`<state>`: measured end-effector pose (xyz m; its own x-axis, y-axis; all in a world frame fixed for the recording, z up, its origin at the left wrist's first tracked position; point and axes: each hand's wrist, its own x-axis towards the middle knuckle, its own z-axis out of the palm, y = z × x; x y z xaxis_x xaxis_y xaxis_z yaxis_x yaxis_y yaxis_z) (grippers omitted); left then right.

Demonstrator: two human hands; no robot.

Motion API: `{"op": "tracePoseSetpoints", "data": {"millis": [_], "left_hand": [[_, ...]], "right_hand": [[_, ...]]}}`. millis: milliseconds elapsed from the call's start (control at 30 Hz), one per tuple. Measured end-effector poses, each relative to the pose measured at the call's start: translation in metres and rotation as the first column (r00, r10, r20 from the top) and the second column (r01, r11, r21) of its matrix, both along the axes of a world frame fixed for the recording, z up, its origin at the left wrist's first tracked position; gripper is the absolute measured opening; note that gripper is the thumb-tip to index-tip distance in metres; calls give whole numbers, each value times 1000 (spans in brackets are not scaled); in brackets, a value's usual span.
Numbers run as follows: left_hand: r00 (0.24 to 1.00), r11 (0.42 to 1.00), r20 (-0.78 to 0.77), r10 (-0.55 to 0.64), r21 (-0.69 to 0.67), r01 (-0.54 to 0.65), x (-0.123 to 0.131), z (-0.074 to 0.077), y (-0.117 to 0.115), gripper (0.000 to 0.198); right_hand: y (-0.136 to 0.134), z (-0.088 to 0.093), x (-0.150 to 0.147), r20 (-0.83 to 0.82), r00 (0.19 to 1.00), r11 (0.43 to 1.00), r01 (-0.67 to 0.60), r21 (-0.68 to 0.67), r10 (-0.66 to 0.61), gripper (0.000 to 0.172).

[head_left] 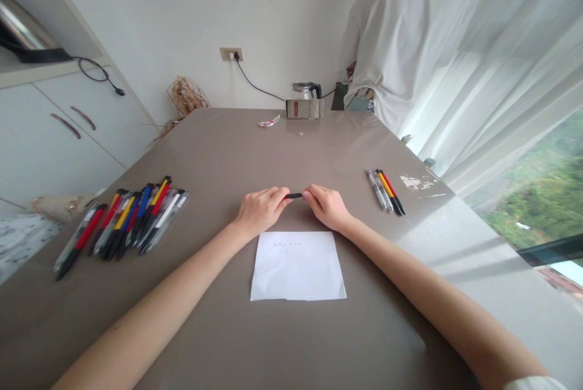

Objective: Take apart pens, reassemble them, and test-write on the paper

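Both my hands meet at a pen (295, 195), held level just beyond the paper. My left hand (260, 211) is closed on its left end, where a bit of red shows. The fingers of my right hand (328, 206) pinch the black right end. Most of the pen's body is covered by my fingers. Below the hands lies a white sheet of paper (298, 271) with faint writing near its top. To the left is a pile of several pens (136, 217) in red, yellow, blue, black and clear. A smaller group of pens (386, 191) lies to the right.
At the table's far edge a phone (304, 110) stands before a glass pot (307, 89), with a small red-and-white item (269, 122) beside it. A person in a white shirt (405, 37) stands at the far right. A curtained window is on the right.
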<state>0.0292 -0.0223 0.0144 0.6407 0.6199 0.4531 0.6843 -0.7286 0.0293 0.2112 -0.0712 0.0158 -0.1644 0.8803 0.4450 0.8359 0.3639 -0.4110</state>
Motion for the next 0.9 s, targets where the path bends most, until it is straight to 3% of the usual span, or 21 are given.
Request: {"op": "tracePoseSetpoints", "data": {"millis": [233,500,800,900], "left_hand": [[1000,1000,-11,23,13,-23,-1,-1,0,31],[1000,1000,-26,-4,25,5,-1,-1,1,31],[999,997,-43,-29,76,32,-1,-3,3,30],[999,997,-42,-6,80,10,0,-3,3,30]], "right_hand": [[-2,2,-1,-26,998,998,-61,17,62,19],[0,0,0,23,998,999,-51,5,51,24],[5,-2,4,-25,998,992,-53,-116,50,35],[3,1,3,-87,994,991,-69,-117,59,31]]}}
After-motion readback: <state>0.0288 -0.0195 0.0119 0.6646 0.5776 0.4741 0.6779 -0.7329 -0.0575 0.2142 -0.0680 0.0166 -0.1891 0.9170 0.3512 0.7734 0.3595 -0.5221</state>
